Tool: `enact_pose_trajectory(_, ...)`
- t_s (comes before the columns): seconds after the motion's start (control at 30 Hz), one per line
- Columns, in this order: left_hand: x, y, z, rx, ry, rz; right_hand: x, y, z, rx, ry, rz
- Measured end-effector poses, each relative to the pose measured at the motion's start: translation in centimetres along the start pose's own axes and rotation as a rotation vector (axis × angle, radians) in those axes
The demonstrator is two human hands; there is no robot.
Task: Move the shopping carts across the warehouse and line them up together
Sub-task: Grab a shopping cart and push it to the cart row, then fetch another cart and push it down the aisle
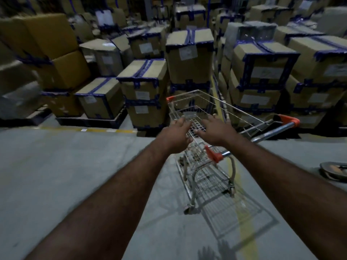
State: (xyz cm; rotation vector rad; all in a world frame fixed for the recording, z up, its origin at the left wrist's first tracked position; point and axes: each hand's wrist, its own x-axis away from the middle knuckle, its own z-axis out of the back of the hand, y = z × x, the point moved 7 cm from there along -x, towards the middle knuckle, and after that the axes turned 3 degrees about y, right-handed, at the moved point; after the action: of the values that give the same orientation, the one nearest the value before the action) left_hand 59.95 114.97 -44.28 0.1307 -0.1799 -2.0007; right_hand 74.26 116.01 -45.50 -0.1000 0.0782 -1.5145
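Observation:
One wire shopping cart with orange handle ends stands on the grey floor, turned so its handle bar points right and towards me. Both my arms stretch out to the basket's near side. My left hand hovers at the near rim with its fingers loosely extended. My right hand is over the basket's edge with fingers spread and the thumb pointing left. Neither hand is curled round a wire; I cannot tell if they touch the cart. No other cart is in view.
Taped cardboard boxes stacked on pallets wall off the far side right behind the cart. A yellow floor line runs along their base. A round dark object lies on the floor at the right edge. Open concrete floor spreads to the left.

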Motion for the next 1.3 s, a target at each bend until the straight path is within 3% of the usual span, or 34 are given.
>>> enact_pose_trajectory(0.13,6.5,-7.8,7.3,-0.076,0.089,0.118,-0.2,-11.2,4.5,-0.024,0.042,0.148)
enact_pose_trajectory(0.3,18.7,-19.9,17.7,-0.218,0.244,0.325,1.2,-30.7,10.0,-0.031,0.123,0.425)
enact_pose_trajectory(0.47,36.2,-30.8,25.6,-0.323,0.355,0.627,6.9,-51.5,14.1,-0.059,0.219,0.765)
enact_pose_trajectory(0.63,56.0,-37.4,29.0,-0.383,0.387,0.971,16.5,-68.9,15.0,-0.079,0.223,1.068)
enact_pose_trajectory(0.9,80.6,-40.4,30.1,-0.375,0.413,1.419,33.0,-88.1,14.9,-0.177,0.246,1.506)
enact_pose_trajectory(1.3,100.7,-47.8,32.0,-0.434,0.425,1.806,48.0,-110.7,14.8,-0.264,0.233,1.963)
